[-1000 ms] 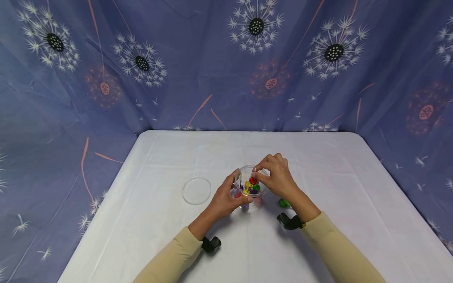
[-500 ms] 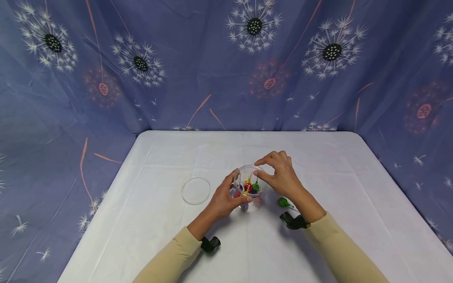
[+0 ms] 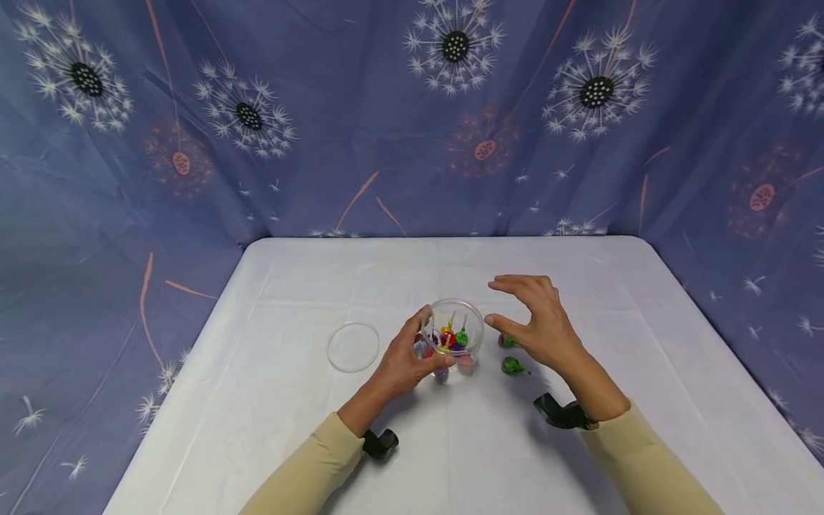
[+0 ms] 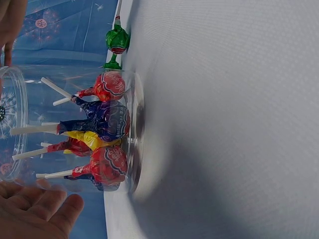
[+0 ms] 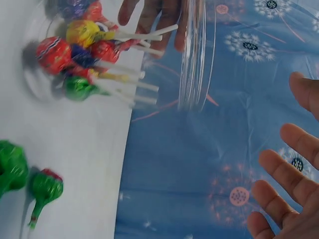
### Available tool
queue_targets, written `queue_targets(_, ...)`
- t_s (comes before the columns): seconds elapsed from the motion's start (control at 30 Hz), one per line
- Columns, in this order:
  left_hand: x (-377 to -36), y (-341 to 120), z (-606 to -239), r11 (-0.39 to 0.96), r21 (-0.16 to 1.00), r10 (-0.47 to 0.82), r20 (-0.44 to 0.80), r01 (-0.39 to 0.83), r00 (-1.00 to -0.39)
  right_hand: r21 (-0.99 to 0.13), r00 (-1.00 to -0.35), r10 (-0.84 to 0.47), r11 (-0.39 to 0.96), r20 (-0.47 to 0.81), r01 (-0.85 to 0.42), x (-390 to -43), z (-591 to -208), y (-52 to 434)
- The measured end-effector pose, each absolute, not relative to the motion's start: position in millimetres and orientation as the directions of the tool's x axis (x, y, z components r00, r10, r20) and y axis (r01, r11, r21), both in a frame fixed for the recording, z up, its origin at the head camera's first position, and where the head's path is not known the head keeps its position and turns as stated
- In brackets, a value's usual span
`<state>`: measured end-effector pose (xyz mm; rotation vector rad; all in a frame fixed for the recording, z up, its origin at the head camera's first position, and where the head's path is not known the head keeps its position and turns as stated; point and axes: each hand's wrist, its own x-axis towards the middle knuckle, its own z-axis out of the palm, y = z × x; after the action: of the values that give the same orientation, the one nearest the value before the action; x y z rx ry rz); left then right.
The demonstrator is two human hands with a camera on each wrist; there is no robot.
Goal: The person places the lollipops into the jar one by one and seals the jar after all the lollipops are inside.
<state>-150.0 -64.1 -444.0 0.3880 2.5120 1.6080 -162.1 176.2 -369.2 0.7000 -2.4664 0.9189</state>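
Clear tub (image 3: 455,310) upright on white table (image 3: 470,443), mixed-colour lollipops (image 4: 109,119) inside, sticks mostly up. From tub, head view: left hand (image 3: 404,363) at 8 o'clock, thumb and fingers gripping tub wall. Right hand (image 3: 546,329) at 3, just beside tub, fingers spread, thumb apart. Two green-wrapped lollipops (image 3: 513,366) on table around 4, one partly behind right hand. Clear round lid (image 3: 352,347) flat at 9, apart. Blue dandelion-print curtain (image 3: 386,129) at 12.

in the head view, the right grip (image 3: 541,327) partly hides one green lollipop (image 3: 505,341).
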Motion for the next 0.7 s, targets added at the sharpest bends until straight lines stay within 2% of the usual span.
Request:
queue_targets(0.27, -150, -64, -444, 0.405, 0.902, 0.280, 0.035, 0.151, -0.959, -0.514, -0.849, -0.224, 0.712, 0.479, -0.478, -147, -381, 200)
queue_targets(0.7, -151, -64, -446, 0.396, 0.901, 0.292, 0.058, 0.176, -0.955, -0.574, -0.941, -0.080, 0.775, 0.328, -0.265, -128, -426, 241)
